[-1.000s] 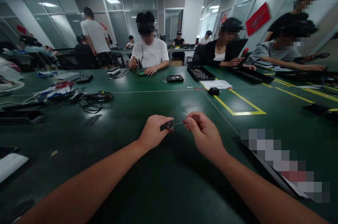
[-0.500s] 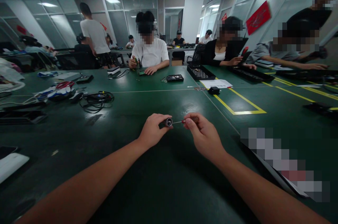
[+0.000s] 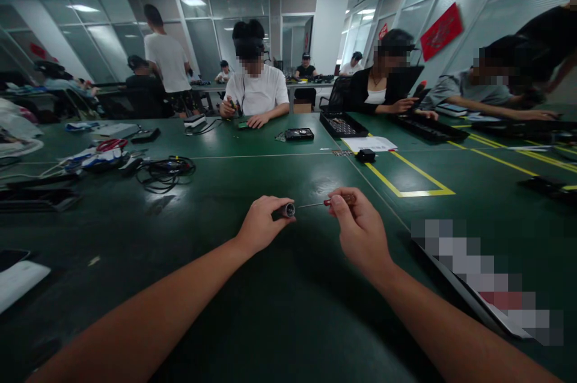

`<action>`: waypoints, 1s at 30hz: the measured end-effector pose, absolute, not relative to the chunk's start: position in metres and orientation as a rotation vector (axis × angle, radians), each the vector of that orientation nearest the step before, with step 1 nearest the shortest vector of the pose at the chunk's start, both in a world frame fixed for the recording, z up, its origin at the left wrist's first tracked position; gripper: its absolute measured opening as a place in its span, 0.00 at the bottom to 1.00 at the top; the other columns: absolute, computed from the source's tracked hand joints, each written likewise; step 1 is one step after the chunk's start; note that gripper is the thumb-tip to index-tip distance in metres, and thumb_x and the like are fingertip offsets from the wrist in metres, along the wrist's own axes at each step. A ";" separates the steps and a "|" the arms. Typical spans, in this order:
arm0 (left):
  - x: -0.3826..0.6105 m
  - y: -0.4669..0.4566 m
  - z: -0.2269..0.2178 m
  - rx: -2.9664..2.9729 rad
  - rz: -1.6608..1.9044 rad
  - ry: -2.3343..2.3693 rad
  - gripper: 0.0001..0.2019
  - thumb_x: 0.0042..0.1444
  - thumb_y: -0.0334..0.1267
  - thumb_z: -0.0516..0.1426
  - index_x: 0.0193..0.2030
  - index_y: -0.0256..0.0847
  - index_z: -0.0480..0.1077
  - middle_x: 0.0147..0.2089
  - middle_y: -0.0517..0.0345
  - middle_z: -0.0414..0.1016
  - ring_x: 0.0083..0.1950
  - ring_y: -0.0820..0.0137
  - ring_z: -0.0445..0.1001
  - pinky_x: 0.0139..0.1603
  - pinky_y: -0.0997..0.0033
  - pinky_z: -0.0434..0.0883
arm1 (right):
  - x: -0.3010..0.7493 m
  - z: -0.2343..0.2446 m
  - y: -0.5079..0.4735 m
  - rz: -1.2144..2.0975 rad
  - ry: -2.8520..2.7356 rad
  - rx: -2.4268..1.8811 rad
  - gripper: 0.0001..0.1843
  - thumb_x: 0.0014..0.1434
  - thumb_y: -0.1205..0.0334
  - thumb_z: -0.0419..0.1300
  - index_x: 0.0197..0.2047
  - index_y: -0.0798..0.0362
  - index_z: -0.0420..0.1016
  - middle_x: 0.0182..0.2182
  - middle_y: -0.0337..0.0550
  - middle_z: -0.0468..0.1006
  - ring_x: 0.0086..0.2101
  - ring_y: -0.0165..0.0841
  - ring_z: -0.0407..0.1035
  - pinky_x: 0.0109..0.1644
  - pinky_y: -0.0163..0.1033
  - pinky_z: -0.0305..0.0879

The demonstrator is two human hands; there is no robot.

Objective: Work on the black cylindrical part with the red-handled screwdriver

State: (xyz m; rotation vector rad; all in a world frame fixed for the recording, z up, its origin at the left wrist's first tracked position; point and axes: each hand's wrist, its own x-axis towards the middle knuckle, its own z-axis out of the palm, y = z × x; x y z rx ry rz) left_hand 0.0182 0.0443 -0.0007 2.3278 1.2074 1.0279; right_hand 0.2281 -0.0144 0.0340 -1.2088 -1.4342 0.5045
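Between the thumb and fingers of my left hand [image 3: 262, 225] is a short dark cylinder [image 3: 288, 210], its round, light-rimmed end turned toward the right. My fingers hide most of its body, so I cannot tell its exact kind. My right hand [image 3: 360, 229] grips a small screwdriver [image 3: 326, 202] by its reddish-brown handle. The thin metal shaft points left at the cylinder's end, with a small gap between tip and cylinder. Both hands are above the green table [image 3: 252, 323].
A coil of black cable [image 3: 166, 172] lies to the left, beside gloves and wires. A black adapter [image 3: 366, 156] and a paper sheet [image 3: 368, 144] sit ahead. A clipboard [image 3: 469, 299] lies at right. Across the table a person [image 3: 256, 91] works on a small board.
My right hand has moved right and slightly up, drawing the screwdriver tip away from the cylinder. My left hand is almost unmoved. A standing person in the background has shifted right.
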 end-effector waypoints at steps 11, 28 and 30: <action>0.019 0.044 0.000 2.336 0.995 1.232 0.18 0.56 0.38 0.68 0.53 0.46 0.78 0.47 0.56 0.82 0.48 0.61 0.76 0.51 0.59 0.70 | 0.227 0.034 -0.015 0.480 -1.562 -1.248 0.11 0.70 0.52 0.54 0.42 0.48 0.72 0.31 0.41 0.77 0.31 0.37 0.72 0.36 0.41 0.63; 0.017 0.049 -0.004 2.303 0.909 1.333 0.20 0.56 0.45 0.68 0.55 0.46 0.77 0.43 0.56 0.80 0.45 0.60 0.75 0.47 0.60 0.69 | 0.228 0.033 -0.010 0.440 -1.492 -1.320 0.14 0.70 0.50 0.53 0.41 0.49 0.73 0.32 0.43 0.78 0.32 0.38 0.72 0.36 0.42 0.63; 0.017 0.049 -0.004 2.277 0.916 1.327 0.20 0.56 0.45 0.68 0.55 0.46 0.77 0.44 0.56 0.80 0.45 0.60 0.76 0.48 0.59 0.70 | 0.228 0.033 -0.010 0.449 -1.490 -1.320 0.14 0.70 0.50 0.53 0.41 0.49 0.73 0.32 0.43 0.78 0.32 0.38 0.72 0.36 0.42 0.64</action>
